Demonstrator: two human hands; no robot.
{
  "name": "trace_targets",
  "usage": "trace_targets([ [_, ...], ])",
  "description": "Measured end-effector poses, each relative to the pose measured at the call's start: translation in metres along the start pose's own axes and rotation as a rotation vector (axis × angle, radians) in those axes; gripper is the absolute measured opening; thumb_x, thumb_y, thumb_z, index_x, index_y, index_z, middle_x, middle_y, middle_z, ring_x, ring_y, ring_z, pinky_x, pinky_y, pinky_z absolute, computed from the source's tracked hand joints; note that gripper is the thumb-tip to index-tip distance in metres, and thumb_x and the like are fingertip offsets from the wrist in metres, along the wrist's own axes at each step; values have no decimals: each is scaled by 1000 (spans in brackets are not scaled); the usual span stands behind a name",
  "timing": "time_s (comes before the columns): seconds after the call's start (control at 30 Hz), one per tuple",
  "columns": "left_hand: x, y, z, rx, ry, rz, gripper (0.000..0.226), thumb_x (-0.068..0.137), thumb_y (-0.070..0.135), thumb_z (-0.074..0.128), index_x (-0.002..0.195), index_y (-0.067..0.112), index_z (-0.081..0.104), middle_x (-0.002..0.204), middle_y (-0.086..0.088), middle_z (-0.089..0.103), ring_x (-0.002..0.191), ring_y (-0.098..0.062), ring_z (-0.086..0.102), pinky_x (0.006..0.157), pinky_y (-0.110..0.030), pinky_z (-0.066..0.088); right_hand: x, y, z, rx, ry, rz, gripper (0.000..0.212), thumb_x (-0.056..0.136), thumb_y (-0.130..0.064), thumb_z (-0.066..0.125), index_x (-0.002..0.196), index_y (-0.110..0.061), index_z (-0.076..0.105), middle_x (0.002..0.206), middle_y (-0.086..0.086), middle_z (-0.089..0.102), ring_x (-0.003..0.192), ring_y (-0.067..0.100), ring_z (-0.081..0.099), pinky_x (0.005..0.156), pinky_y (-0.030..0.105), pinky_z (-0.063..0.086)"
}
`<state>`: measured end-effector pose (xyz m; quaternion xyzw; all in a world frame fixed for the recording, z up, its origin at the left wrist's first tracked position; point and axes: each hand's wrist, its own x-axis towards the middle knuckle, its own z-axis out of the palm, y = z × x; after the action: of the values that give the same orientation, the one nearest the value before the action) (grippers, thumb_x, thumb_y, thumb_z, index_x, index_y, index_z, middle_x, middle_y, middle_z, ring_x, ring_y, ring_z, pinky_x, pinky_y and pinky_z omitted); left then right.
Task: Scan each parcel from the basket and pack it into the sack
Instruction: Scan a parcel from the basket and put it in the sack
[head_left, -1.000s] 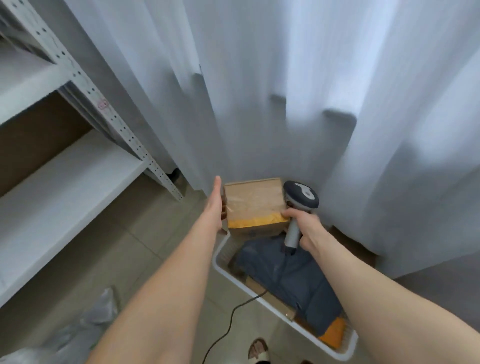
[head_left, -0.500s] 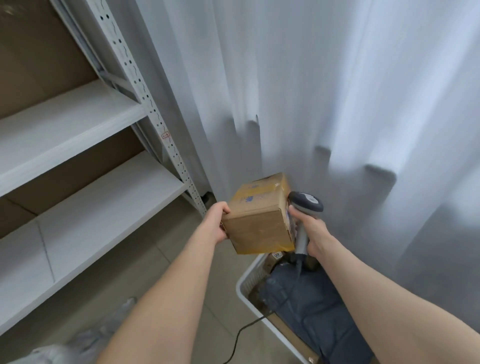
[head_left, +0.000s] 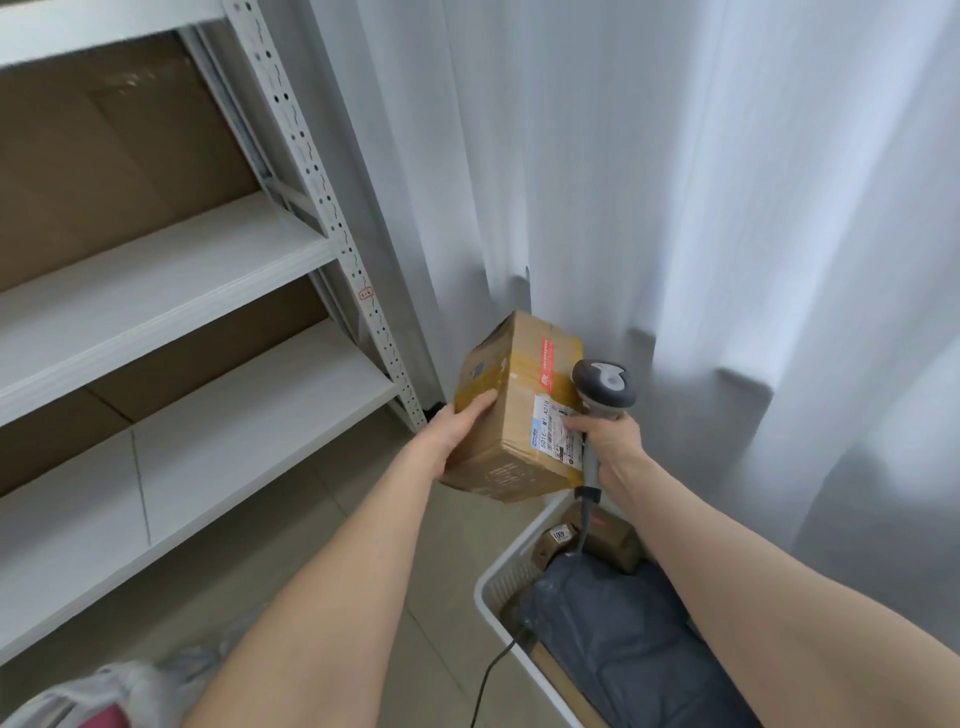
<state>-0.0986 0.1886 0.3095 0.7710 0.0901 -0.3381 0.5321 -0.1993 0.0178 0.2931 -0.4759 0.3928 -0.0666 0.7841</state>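
Shelving rack at left, its shelves running from near to far. Curtain behind and to the right. Centre: parcel held above the floor, left hand on its left face, right hand at its right face gripping the scanner, which sits just right of the parcel. Basket on the floor, near right, below the parcel; in it a mailer bag, with small boxes at the far end. Scanner cable drops over the basket's left rim. Sack in the near left corner.
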Motion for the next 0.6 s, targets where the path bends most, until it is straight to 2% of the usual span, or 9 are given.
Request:
trace_targets([
  [0.07, -6, 6, 2, 12, -52, -19, 93, 55, 76, 70, 127, 19, 55, 113, -8, 67, 100, -28, 63, 90, -44, 51, -1, -4, 2, 34, -10, 4, 39, 81, 6, 71, 111, -11, 54, 88, 6, 69, 65, 20, 70, 41, 27, 52],
  [0.17, -16, 8, 5, 16, -89, -96, 110, 32, 85, 64, 119, 17, 61, 100, -8, 69, 90, -24, 63, 66, -37, 51, -1, -4, 2, 103, -4, 18, 33, 80, 3, 74, 93, -17, 53, 83, 7, 70, 57, 18, 71, 41, 27, 53],
  [0.2, -17, 5, 6, 13, -101, -116, 115, 28, 87, 62, 120, 17, 61, 105, -10, 68, 93, -24, 61, 63, -35, 48, 0, -2, 1, 103, 1, 27, 31, 80, 0, 75, 92, -18, 53, 85, 7, 71, 62, 20, 72, 44, 30, 56],
  [0.27, -16, -6, 9, 13, -126, -148, 126, 26, 87, 59, 128, 15, 57, 130, -17, 56, 110, -24, 55, 65, -36, 45, 4, 8, -2, 73, 15, 53, 29, 80, -5, 77, 92, -18, 53, 94, 9, 72, 79, 25, 73, 62, 38, 61],
  [0.33, -11, -18, 15, -3, -212, -166, 117, 31, 85, 58, 127, 18, 58, 141, -16, 47, 115, -22, 52, 77, -42, 48, 10, 16, -10, 74, 52, 91, 27, 81, -7, 77, 91, -17, 53, 94, 10, 72, 84, 26, 72, 70, 41, 60],
  [0.4, -8, -28, 24, -8, -341, -147, 106, 30, 85, 64, 119, 27, 60, 134, -9, 57, 113, -26, 54, 93, -53, 42, 18, 26, -21, 71, 109, 144, 26, 81, -7, 75, 89, -14, 52, 90, 10, 70, 79, 26, 70, 66, 40, 58],
  [0.43, -6, -33, 30, -14, -385, -136, 109, 28, 82, 71, 123, 29, 58, 129, -7, 60, 114, -28, 55, 95, -54, 41, 21, 32, -26, 54, 132, 173, 25, 81, -6, 75, 89, -13, 52, 89, 11, 69, 79, 26, 69, 66, 40, 58],
  [0.5, 2, -45, 42, 30, -363, -108, 103, 43, 66, 82, 134, 31, 49, 133, -7, 57, 116, -27, 55, 96, -49, 44, 28, 48, -36, 21, 168, 230, 24, 80, -3, 73, 87, -9, 51, 90, 15, 66, 79, 29, 66, 70, 40, 57],
  [0.6, 32, -73, 61, 117, -209, -35, 66, 73, 35, 80, 133, 27, 53, 133, -7, 56, 112, -20, 56, 95, -35, 47, 41, 79, -52, 46, 181, 308, 21, 80, -1, 71, 91, -5, 54, 89, 15, 66, 73, 27, 65, 70, 39, 56],
])
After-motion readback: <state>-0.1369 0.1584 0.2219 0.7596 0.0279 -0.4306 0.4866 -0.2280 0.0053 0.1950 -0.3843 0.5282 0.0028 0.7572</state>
